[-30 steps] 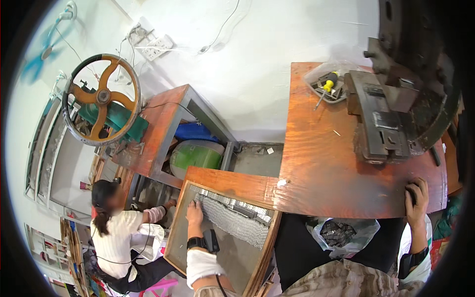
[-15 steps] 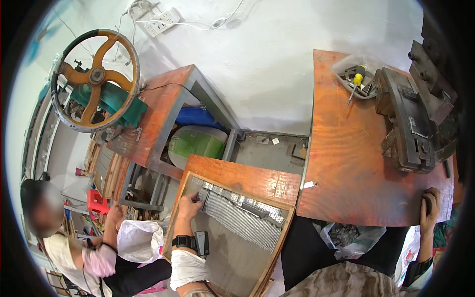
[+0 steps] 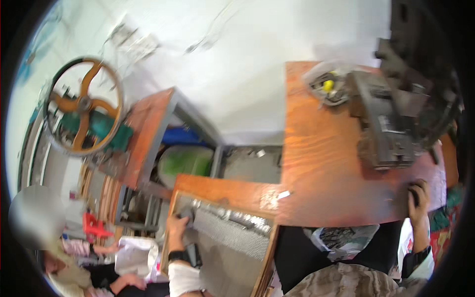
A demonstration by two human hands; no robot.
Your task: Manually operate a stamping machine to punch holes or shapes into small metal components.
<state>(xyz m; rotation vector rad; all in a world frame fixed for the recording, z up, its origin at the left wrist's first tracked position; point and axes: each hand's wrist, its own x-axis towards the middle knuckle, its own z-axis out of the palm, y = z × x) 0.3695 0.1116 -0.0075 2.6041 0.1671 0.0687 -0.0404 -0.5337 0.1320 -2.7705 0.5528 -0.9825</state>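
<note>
My left hand [image 3: 175, 226] is at the left side of a shallow wooden tray [image 3: 273, 242]. Its fingers are closed on a small grey metal piece [image 3: 186, 216], blurred by motion. Beside it in the tray lies a long slanting row of thin grey metal pieces [image 3: 230, 233], close together. Behind that row runs a band of shiny metal parts [image 3: 237, 217]. At the right front edge of the wooden table, my right hand [image 3: 419, 204] has its fingers curled round something dark and small that I cannot make out.
A heavy dark metal press [image 3: 381, 123] stands on the right table [image 3: 316, 163], beside a clear tub of metal bits [image 3: 324, 89]. A plastic bag [image 3: 341, 240] lies at my lap. To the left are a handwheel machine [image 3: 84, 104], a red stool [image 3: 95, 225] and a seated co-worker [image 3: 64, 262].
The whole view has shifted and blurred. My left hand has drawn off the row's left end with a grey piece. The co-worker has bent lower; my right hand remains by the table edge.
</note>
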